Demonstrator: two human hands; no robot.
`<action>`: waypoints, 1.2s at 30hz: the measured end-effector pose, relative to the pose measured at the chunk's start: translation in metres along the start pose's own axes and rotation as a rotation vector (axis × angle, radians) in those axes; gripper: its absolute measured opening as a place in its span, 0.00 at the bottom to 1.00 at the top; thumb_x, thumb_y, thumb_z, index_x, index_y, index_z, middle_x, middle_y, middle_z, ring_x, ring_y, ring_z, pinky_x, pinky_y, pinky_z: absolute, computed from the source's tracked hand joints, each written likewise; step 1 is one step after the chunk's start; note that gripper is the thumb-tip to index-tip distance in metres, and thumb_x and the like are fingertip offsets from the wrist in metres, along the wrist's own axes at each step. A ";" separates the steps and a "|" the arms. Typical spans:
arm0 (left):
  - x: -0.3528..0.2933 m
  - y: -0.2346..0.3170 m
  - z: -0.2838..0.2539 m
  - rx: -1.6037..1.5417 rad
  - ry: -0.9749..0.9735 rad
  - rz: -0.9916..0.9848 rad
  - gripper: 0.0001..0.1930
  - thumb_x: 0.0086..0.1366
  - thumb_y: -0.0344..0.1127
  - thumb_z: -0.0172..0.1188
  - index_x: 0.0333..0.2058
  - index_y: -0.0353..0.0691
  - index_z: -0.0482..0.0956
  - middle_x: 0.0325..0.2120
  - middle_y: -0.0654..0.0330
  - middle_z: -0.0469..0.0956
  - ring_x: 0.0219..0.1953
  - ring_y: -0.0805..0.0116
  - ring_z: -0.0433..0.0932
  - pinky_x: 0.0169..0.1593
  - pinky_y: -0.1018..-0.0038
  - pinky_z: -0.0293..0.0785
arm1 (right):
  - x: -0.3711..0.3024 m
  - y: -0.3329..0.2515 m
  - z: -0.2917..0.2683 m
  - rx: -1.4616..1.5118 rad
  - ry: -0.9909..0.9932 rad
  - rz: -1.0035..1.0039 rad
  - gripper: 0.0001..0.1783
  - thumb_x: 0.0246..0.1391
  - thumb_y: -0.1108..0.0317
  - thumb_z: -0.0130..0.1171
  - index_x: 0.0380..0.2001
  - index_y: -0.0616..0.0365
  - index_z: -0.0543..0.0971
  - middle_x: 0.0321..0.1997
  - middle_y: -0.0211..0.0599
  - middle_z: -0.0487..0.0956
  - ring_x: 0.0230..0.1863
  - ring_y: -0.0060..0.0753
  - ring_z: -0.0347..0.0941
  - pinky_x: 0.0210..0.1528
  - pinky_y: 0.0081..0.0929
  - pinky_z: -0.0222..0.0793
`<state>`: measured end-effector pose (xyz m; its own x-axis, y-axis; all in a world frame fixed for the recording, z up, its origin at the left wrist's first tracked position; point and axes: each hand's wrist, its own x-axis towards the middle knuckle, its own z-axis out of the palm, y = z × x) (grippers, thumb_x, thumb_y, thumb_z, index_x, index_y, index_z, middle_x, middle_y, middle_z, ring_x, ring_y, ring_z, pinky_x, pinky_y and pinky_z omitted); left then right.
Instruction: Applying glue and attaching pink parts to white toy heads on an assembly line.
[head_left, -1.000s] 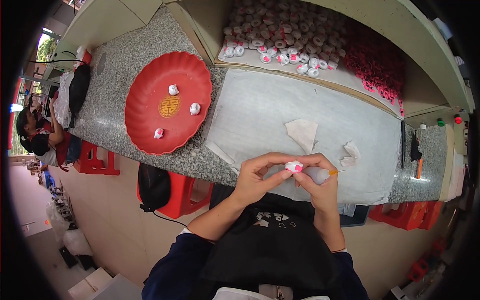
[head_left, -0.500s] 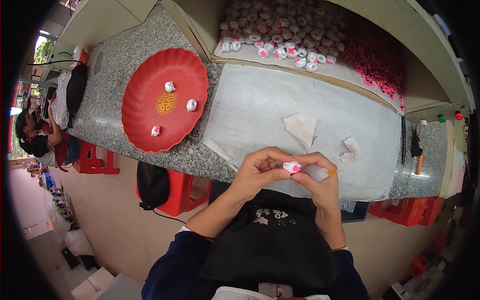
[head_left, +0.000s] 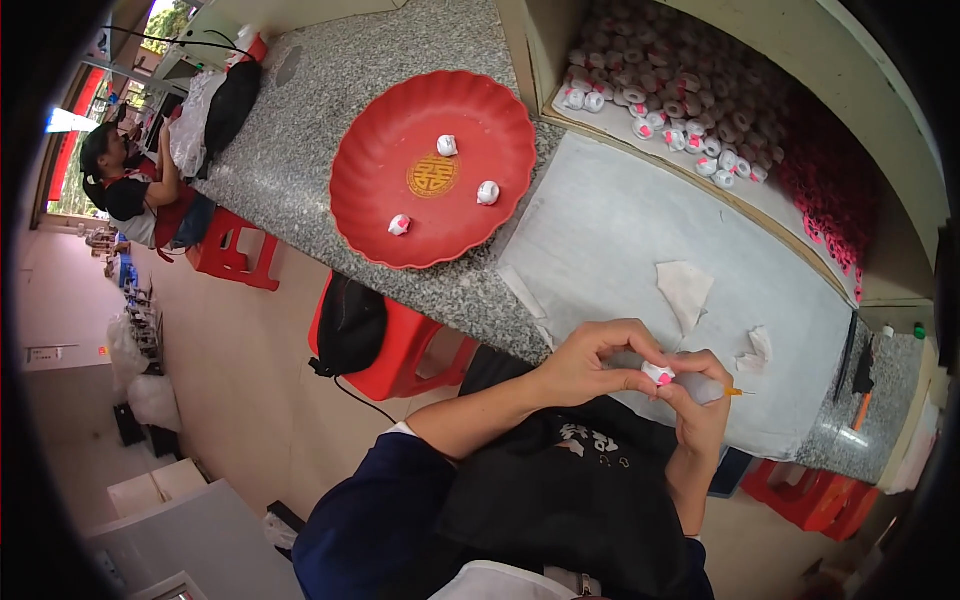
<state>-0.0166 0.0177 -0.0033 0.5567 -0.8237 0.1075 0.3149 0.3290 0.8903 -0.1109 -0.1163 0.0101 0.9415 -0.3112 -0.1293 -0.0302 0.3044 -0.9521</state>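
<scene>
Between my two hands is a small white rounded piece with a bright pink patch (head_left: 657,373). My left hand (head_left: 598,368) pinches it from the left with thumb and fingertips. My right hand (head_left: 704,415) has thumb and fingertips at its other side. That hand also clasps a translucent squeeze bottle (head_left: 697,387) with an orange needle tip that points right. Part of the bottle is hidden by the fingers. Under and beyond the hands lies a white paper sheet (head_left: 600,215), with two torn white scraps, one larger scrap (head_left: 686,292) and one crumpled scrap (head_left: 755,350).
On the granite counter, a red scalloped plate (head_left: 370,130) holds three similar white pieces. A shelf (head_left: 610,122) behind the sheet carries many white ring-like pieces and a heap of pink pieces (head_left: 825,205). Red stools (head_left: 400,355) stand below. Another person (head_left: 140,185) sits far left.
The whole view has swung, so the counter, plate and hands appear farther right. Both hands keep their hold on the white piece and the bottle, with little change in the fingers.
</scene>
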 end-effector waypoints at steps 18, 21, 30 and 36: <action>0.059 0.088 -0.064 1.375 0.421 0.412 0.10 0.46 0.25 0.54 0.31 0.37 0.73 0.27 0.57 0.74 0.31 0.63 0.72 0.36 0.73 0.66 | 0.004 -0.003 -0.037 0.012 0.284 -0.093 0.22 0.38 0.79 0.50 0.42 0.63 0.62 0.28 0.35 0.68 0.24 0.18 0.62 0.23 0.14 0.60; 0.130 0.052 -0.029 1.363 0.210 0.567 0.06 0.43 0.29 0.57 0.24 0.38 0.73 0.20 0.59 0.72 0.28 0.63 0.70 0.34 0.70 0.64 | -0.001 -0.009 -0.035 0.039 0.283 -0.112 0.26 0.37 0.77 0.52 0.44 0.62 0.59 0.29 0.35 0.67 0.24 0.17 0.61 0.23 0.14 0.60; 0.181 -0.003 -0.034 1.773 -0.038 0.707 0.11 0.39 0.31 0.61 0.25 0.40 0.74 0.24 0.61 0.71 0.33 0.64 0.66 0.38 0.73 0.62 | -0.018 -0.006 -0.053 0.125 0.181 -0.165 0.21 0.38 0.76 0.44 0.40 0.59 0.55 0.39 0.42 0.60 0.25 0.26 0.62 0.17 0.18 0.63; 0.091 0.033 -0.011 0.698 0.161 0.211 0.09 0.47 0.26 0.57 0.31 0.35 0.74 0.29 0.58 0.70 0.35 0.72 0.67 0.38 0.79 0.63 | -0.010 -0.021 -0.037 0.055 0.219 -0.150 0.14 0.41 0.75 0.45 0.35 0.62 0.59 0.41 0.42 0.58 0.29 0.32 0.66 0.23 0.23 0.69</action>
<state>0.0532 -0.0415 0.0315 0.6742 -0.6799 0.2884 -0.3424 0.0583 0.9377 -0.1318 -0.1534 0.0210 0.8385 -0.5425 -0.0503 0.1283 0.2863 -0.9495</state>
